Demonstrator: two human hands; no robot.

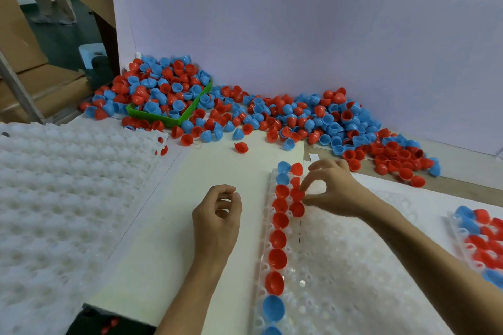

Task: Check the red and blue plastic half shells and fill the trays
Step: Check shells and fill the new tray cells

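A clear dimpled tray (340, 266) lies in front of me, its left column filled with red and blue half shells (278, 257). My right hand (334, 190) pinches a red half shell (297, 194) in the tray's second column near the far end. My left hand (217, 215) hovers over the white board left of the tray, fingers loosely curled, holding nothing that I can see. A big heap of red and blue half shells (285, 114) lies along the back wall.
A green tray (163, 116) heaped with shells sits at the back left. A stack of white dimpled trays (68, 185) covers the left side. Another partly filled tray (481, 242) lies at the right edge. A person stands far back left.
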